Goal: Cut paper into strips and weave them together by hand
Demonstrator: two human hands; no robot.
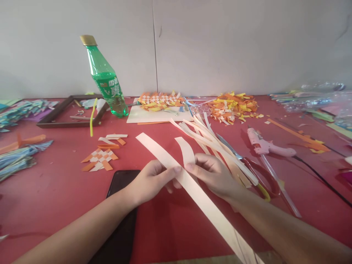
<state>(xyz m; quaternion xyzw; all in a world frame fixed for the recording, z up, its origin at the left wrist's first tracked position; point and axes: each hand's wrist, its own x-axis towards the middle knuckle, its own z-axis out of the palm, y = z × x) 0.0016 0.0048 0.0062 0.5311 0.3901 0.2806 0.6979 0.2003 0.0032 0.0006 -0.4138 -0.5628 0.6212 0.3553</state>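
Note:
A long cream paper strip point(205, 201) runs slantwise across the middle of the head view, its near end past the bottom edge. My left hand point(154, 179) pinches it between thumb and fingers. A shorter, curved cream paper strip point(186, 149) stands up in my right hand point(214, 174), pressed under the thumb. Both thumbs are close together where the strips meet. Whether the two strips are joined behind the fingers is hidden. Just right of my right hand lies a bundle of cream paper strips point(213, 137), partly over red-handled scissors point(264, 176).
A black phone point(121, 220) lies under my left forearm. Left are a small orange-and-white woven piece point(100, 160) and a dark frame point(52, 119). Behind stands a green bottle point(108, 90). A pink glue gun point(264, 143) and a pile of orange-yellow paper pieces point(233, 106) are right.

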